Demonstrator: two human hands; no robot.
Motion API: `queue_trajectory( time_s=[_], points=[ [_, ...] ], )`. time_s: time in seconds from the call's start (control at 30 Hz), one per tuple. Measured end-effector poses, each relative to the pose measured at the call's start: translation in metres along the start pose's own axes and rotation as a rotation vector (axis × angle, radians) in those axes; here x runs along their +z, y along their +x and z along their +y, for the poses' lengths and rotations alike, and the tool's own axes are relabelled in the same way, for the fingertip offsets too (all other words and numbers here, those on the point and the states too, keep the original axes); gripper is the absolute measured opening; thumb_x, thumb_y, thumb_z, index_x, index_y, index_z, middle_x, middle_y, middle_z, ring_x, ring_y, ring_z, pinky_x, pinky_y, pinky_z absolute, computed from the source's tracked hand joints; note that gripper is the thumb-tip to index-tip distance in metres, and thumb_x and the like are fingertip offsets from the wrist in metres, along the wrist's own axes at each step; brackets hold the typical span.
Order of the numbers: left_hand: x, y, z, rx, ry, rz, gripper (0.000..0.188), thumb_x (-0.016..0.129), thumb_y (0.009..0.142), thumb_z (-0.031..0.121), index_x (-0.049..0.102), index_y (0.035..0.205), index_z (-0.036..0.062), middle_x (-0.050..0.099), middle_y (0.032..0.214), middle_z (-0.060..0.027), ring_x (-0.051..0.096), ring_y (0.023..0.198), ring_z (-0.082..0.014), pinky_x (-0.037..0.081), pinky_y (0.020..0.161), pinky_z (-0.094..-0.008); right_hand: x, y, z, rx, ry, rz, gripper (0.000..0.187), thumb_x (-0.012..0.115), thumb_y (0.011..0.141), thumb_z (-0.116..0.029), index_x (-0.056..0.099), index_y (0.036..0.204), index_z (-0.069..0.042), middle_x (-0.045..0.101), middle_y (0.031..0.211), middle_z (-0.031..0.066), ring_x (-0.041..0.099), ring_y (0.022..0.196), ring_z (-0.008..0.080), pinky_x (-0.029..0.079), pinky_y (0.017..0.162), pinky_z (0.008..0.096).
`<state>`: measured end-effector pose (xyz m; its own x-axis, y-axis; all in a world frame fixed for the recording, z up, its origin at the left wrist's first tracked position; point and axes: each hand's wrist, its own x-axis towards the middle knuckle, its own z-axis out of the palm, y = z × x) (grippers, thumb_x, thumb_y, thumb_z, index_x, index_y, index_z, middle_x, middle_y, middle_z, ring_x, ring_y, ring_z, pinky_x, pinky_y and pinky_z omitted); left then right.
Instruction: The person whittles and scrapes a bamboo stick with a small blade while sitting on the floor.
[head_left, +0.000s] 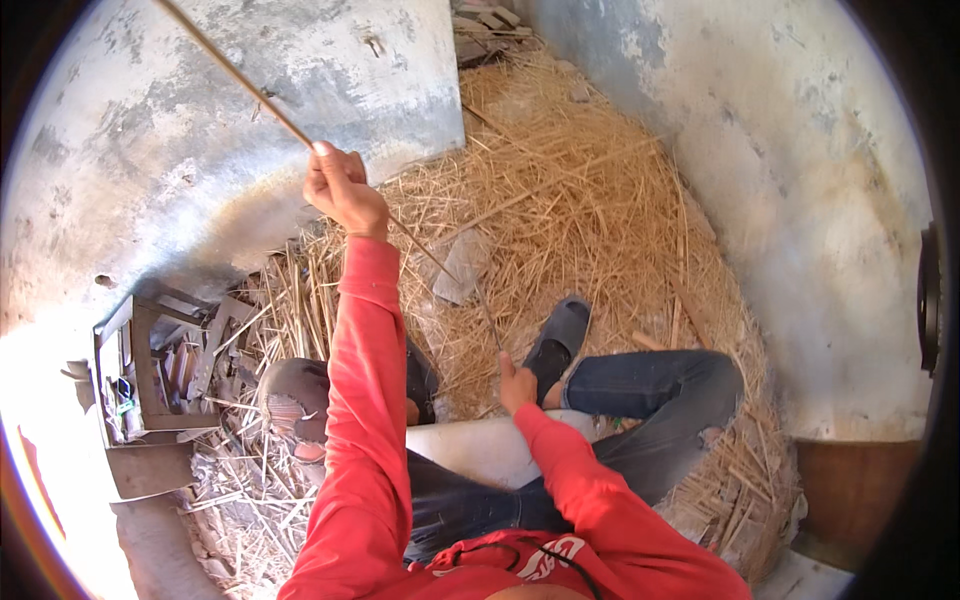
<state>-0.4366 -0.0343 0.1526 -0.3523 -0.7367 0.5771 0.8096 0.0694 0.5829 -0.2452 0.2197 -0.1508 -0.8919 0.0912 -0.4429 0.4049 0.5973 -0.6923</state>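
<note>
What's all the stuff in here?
Stick: 1, light brown, in both hands
Dry strips: countless, yellowish, across the floor
Flat piece: 1, grey, among the strips
Framed thing: 1, brown, left
Slab: 1, whitish, between the legs
Walls: 2, patchy grey, left and right
Round thing: 1, dark, right wall
Panel: 1, brown, lower right
Shoes: 2, dark, beyond the slab
Trousers: 1 pair, dark blue, below centre
Sleeves: 2, red, lower middle
Left hand, right hand: 1 each, bare, on the stick

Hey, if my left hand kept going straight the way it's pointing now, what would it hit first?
Probably the patchy white-and-grey weathered wall beyond your left hand. The long, thin brown stick it grips runs out that way too. How far off the wall stands is unclear.
</note>
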Motion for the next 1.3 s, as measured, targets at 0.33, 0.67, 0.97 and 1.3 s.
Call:
queue_trajectory(
  time_s=[0.33, 0.67, 0.97, 1.3],
  points=[
    [0.012, -0.021, 0.012, -0.138, -0.054, -0.313, 0.045, 0.052, 0.109, 0.031, 0.038, 0.071, 0.0117, 0.032, 0.056, 0.0065, 0.024, 0.047, -0.0028, 0.020, 0.044, -0.0260, -0.053, 0.008, -0.023, 0.191, 0.630, -0.188, 0.062, 0.060, 0.096, -0.063, 0.051, 0.071, -0.008, 0.045, 0.056, 0.0014, 0.046, 0.040, 0.0150, 0.036, 0.038, 0.0311],
    [0.003, -0.001, -0.006, -0.308, -0.102, -0.518, 0.056, 0.040, 0.106, 0.054, 0.032, 0.069, 0.0139, 0.024, 0.063, 0.0059, 0.025, 0.052, -0.0057, 0.021, 0.044, -0.0242, -0.092, -0.047, -0.118, 0.126, 0.757, -0.372, 0.063, 0.054, 0.098, -0.066, 0.051, 0.076, -0.007, 0.045, 0.057, 0.0012, 0.047, 0.040, 0.0149, 0.043, 0.042, 0.0314],
    [0.013, -0.008, -0.009, -0.288, -0.008, -0.339, 0.052, 0.039, 0.109, 0.047, 0.034, 0.071, 0.0122, 0.027, 0.061, 0.0066, 0.025, 0.049, -0.0036, 0.022, 0.042, -0.0227, -0.164, -0.060, -0.203, -0.181, 0.631, -0.226, 0.062, 0.053, 0.098, -0.067, 0.050, 0.076, -0.009, 0.041, 0.054, -0.0029, 0.043, 0.038, 0.0098, 0.037, 0.037, 0.0276],
    [0.018, -0.009, -0.021, -0.313, -0.050, -0.271, 0.049, 0.046, 0.109, 0.041, 0.037, 0.073, 0.0097, 0.031, 0.059, 0.0069, 0.027, 0.051, -0.0027, 0.025, 0.044, -0.0231, -0.124, -0.081, -0.152, -0.134, 0.705, -0.416, 0.059, 0.050, 0.102, -0.061, 0.052, 0.074, -0.008, 0.047, 0.054, 0.0015, 0.043, 0.039, 0.0137, 0.040, 0.039, 0.0312]
  ],
)
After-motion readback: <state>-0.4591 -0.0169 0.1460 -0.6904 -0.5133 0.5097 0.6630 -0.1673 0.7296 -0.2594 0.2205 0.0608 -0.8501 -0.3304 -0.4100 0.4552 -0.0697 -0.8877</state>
